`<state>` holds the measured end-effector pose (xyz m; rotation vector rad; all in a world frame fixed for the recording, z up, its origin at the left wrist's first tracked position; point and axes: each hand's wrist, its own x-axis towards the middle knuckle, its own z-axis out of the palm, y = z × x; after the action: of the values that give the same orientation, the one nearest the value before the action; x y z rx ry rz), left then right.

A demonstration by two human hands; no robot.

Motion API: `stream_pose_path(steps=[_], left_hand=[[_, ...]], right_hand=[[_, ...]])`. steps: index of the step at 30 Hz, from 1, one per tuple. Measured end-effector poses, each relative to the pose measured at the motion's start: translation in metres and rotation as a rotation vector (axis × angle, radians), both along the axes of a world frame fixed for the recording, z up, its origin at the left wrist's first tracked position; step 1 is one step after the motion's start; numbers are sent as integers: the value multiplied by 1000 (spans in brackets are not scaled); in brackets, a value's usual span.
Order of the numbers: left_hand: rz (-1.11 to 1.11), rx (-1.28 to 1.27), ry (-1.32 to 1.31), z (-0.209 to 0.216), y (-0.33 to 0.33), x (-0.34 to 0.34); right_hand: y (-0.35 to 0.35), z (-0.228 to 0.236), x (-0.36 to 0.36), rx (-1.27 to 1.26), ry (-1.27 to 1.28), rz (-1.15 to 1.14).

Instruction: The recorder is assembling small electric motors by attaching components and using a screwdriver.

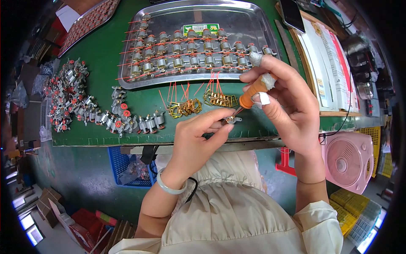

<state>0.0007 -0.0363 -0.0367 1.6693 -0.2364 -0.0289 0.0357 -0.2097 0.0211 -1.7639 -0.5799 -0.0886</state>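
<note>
My left hand [198, 137] is closed at the table's front edge, thumb and fingers pinching a small metal motor [231, 120]. In my right hand [294, 103] is a screwdriver [255, 92] with an orange handle, its thin shaft slanting down to the motor. White tape covers my right thumb and a fingertip. Just beyond my left hand lie two clusters of brass brackets [184, 108] with thin red wires. To their left, loose silver motors [149, 122] stand beside a larger heap of motors [69, 93].
A metal tray [182, 81] with rows of motors and red wires spans the table's back. Another filled tray [89, 25] sits far left. At right are a phone [292, 15] and papers on a board [327, 63]. Below stand a pink fan [349, 161] and a blue crate [120, 167].
</note>
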Motion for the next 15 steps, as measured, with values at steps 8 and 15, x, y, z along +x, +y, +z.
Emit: stream_pose_path(steps=[8,15], left_hand=[[-29,-6,44,0,1,1],[-23,-3,36,1,1,0]], right_hand=[[-4,9,4,93,139,96],[-5,4,12,-5,42,59]])
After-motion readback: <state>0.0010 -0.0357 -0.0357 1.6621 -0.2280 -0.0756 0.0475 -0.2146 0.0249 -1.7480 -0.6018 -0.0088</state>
